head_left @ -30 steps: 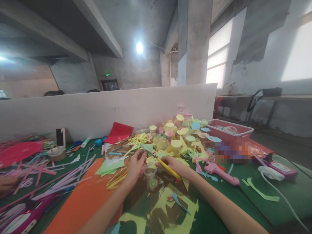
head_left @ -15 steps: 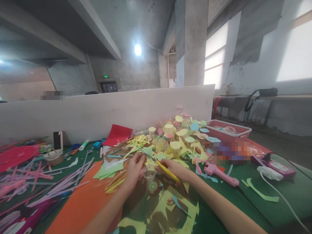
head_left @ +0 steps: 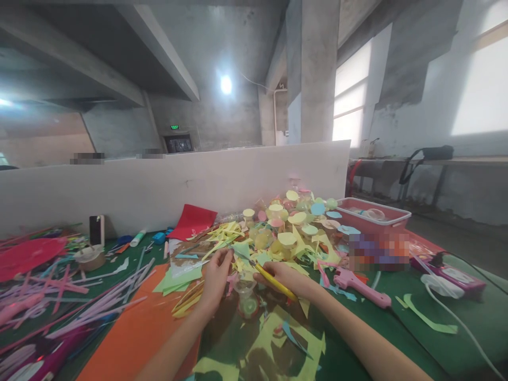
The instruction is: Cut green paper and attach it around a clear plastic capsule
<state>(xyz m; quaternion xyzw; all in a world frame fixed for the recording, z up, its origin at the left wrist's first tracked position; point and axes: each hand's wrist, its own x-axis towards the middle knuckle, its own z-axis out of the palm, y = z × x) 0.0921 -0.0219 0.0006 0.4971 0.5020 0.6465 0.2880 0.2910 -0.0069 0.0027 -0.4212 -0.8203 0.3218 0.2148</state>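
Observation:
My left hand (head_left: 216,278) is closed, with its fingertips pinching a small piece of light green paper (head_left: 241,248). In my right hand (head_left: 280,276) are scissors with yellow handles (head_left: 284,288). Their blades point left toward the green paper, at its lower right edge; whether they are open or closed is hard to see. Just below both hands stands a clear plastic cup-like piece (head_left: 245,283), with a round green disc (head_left: 249,307) at its lower end. Yellow paper offcuts (head_left: 296,330) lie in front of it.
Behind my hands is a heap of small clear pieces topped with paper discs (head_left: 286,239). A pink glue gun (head_left: 361,287) and a pink bin (head_left: 375,219) are to the right. Orange sheet (head_left: 130,328), straws (head_left: 115,296) and a phone (head_left: 96,230) lie left. A white panel (head_left: 159,182) stands behind.
The green paper has turned slightly in my left fingers, and the left hand has shifted a little. My right hand keeps hold of the scissors near the same spot. The view has tilted slightly.

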